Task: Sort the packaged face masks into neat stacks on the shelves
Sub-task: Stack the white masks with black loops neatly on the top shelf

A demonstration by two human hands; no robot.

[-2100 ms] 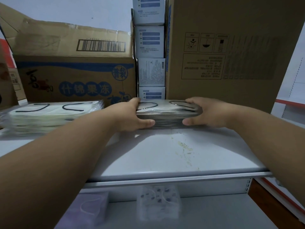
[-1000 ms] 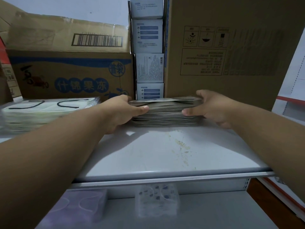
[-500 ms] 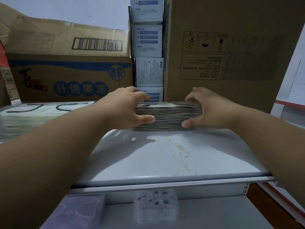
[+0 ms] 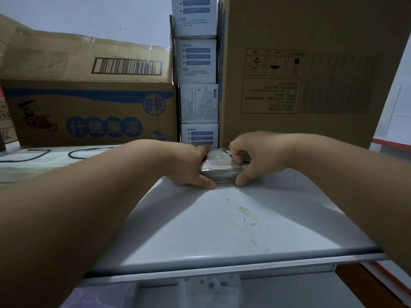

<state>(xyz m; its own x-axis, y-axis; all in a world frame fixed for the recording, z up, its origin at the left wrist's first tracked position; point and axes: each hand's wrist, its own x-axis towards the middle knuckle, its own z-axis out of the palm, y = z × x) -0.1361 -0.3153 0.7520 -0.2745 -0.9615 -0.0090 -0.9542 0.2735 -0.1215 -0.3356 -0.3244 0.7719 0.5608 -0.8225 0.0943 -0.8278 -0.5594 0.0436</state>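
- At the far left edge, a pale mask stack (image 4: 33,162) with black ear loops lies on the white shelf (image 4: 222,218); one such stack shows, partly hidden by the left forearm.
- Upper left of the frame, one brown carton (image 4: 89,112) with blue print and a barcode flap stands at the back of the shelf, with a grey wall (image 4: 89,16) above it.
- Lower left, under the shelf's metal front edge, a purple pack (image 4: 104,296) lies on a lower shelf (image 4: 278,292); beside it at bottom centre sits one clear patterned pack (image 4: 209,290), blurred.
- Centre, the left hand (image 4: 189,165) presses against the left side of the grey stack (image 4: 222,168), thumb stretched along its front foot, fingers wrapped onto it.
- That grey stack of wrapped masks sits on the shelf at centre, just in front of the white boxes, between both hands.
- Above it, four white boxes (image 4: 198,103) with blue labels rise in one column, wedged between the cartons.
- The shelf top shows a yellowish stain (image 4: 244,210) running down its middle.
- Right of centre, the right hand (image 4: 255,156) clamps the stack's right side, fingers curled over the top, thumb at the front.
- Upper right, one tall plain carton (image 4: 311,70) with handling symbols fills the frame.
- Far right edge, a white panel (image 4: 395,121) with red trim shows.
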